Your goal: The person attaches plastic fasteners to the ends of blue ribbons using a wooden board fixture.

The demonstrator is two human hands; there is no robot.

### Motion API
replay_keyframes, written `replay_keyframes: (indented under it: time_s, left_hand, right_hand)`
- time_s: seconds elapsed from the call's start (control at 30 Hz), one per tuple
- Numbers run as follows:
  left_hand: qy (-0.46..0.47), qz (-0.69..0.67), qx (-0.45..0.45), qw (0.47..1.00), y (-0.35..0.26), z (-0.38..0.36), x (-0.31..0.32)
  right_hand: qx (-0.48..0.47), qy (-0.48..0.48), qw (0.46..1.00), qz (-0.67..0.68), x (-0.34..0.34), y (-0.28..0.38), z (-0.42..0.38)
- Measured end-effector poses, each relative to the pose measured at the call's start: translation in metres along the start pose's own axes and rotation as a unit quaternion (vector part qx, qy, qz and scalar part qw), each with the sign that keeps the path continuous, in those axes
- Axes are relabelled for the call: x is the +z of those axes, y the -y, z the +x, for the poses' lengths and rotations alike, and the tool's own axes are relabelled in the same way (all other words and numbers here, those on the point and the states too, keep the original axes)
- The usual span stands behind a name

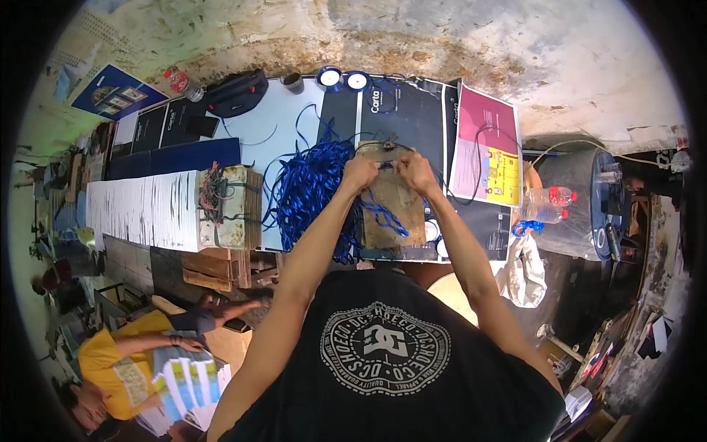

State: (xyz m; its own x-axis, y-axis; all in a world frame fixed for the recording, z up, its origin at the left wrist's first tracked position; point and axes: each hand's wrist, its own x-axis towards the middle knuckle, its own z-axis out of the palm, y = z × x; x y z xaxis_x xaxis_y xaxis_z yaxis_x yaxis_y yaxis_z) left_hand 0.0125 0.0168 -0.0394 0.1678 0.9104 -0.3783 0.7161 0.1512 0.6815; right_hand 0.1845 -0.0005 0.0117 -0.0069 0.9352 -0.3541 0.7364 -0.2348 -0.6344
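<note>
T-shirt [387,357]: black, printed "DC SHOECO". Left hand [359,174] and right hand [417,175]: fingers curled inward over the worn brown board [394,193]; cannot tell what they grasp. Blue ribbon strand [395,222] lies on this board; blue ribbon pile [305,191] adjoins it, left. Beyond: dark sheet [412,114] marked "Carta"; cup [292,83], contents not discernible; two ribbon spools [329,78] beside it

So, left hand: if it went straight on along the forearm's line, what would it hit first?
Most likely the top end of the brown board, just ahead of the left hand. Depth is unclear, so it might pass above that, toward the dark sheet beyond.
</note>
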Motion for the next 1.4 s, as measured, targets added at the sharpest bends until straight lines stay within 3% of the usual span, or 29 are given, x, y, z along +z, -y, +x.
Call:
replay_keyframes:
  time_s: [0.07, 0.17, 0.33, 0.37, 0.4, 0.5, 0.63, 0.7, 0.73, 0.8, 0.87, 0.97, 1.13, 1.17, 1.23, 1.3, 1.33, 1.4]
  left_hand:
    - [0.053, -0.011, -0.034, 0.998, 0.002, -0.012, -0.001]
    - [0.03, -0.045, -0.088, 0.995, 0.01, -0.032, 0.002]
    - [0.001, -0.198, -0.009, 0.98, 0.035, -0.089, -0.043]
    - [-0.006, -0.237, 0.005, 0.971, 0.043, -0.105, -0.054]
    - [0.006, -0.313, -0.031, 0.949, 0.047, -0.124, -0.067]
    - [0.03, -0.466, -0.138, 0.874, 0.038, -0.187, -0.123]
    - [-0.032, -0.411, -0.085, 0.907, 0.032, -0.233, -0.149]
    - [-0.073, -0.315, -0.084, 0.942, 0.033, -0.216, -0.146]
    - [-0.052, -0.359, -0.065, 0.93, 0.053, -0.194, -0.138]
    - [-0.058, -0.291, -0.058, 0.953, 0.081, -0.137, -0.123]
    - [-0.114, -0.146, -0.057, 0.981, 0.108, -0.081, -0.107]
    - [-0.178, 0.111, -0.082, 0.974, 0.086, -0.057, -0.131]
    - [-0.283, 0.105, 0.01, 0.953, 0.068, -0.057, -0.197]
    - [-0.249, 0.071, -0.034, 0.965, 0.062, -0.061, -0.217]
    - [-0.301, 0.06, -0.012, 0.952, 0.071, -0.066, -0.245]
    - [-0.263, -0.142, -0.005, 0.954, 0.064, -0.088, -0.268]
    - [-0.285, -0.206, -0.012, 0.936, 0.021, -0.124, -0.269]
    - [-0.276, -0.264, -0.008, 0.924, 0.014, -0.146, -0.276]
  right_hand:
    - [0.009, 0.015, 1.0, 0.012, 0.008, -0.01, -0.005]
    - [-0.057, -0.04, 0.997, -0.012, 0.019, -0.037, -0.015]
    - [-0.037, 0.015, 0.999, 0.002, -0.033, -0.041, -0.068]
    - [-0.011, -0.005, 0.997, 0.08, -0.039, -0.047, -0.081]
    - [-0.037, -0.048, 0.99, 0.126, -0.038, -0.07, -0.087]
    - [0.058, -0.091, 0.968, 0.225, -0.069, -0.078, -0.129]
    - [0.082, -0.125, 0.918, 0.367, -0.101, -0.077, -0.167]
    - [0.065, -0.137, 0.91, 0.385, -0.108, -0.068, -0.169]
    - [0.055, -0.144, 0.906, 0.395, -0.109, -0.063, -0.168]
    - [0.023, -0.144, 0.912, 0.383, -0.109, -0.052, -0.161]
    - [-0.012, -0.143, 0.917, 0.373, -0.111, -0.038, -0.158]
    - [-0.053, -0.139, 0.91, 0.387, -0.12, -0.027, -0.163]
    - [-0.084, -0.143, 0.905, 0.392, -0.133, -0.034, -0.174]
    - [-0.087, -0.148, 0.903, 0.395, -0.135, -0.037, -0.175]
    - [-0.097, -0.153, 0.898, 0.401, -0.138, -0.039, -0.173]
    - [-0.109, -0.151, 0.894, 0.407, -0.143, -0.036, -0.174]
    - [-0.111, -0.136, 0.892, 0.417, -0.143, -0.036, -0.173]
    - [-0.124, -0.122, 0.888, 0.425, -0.143, -0.038, -0.17]
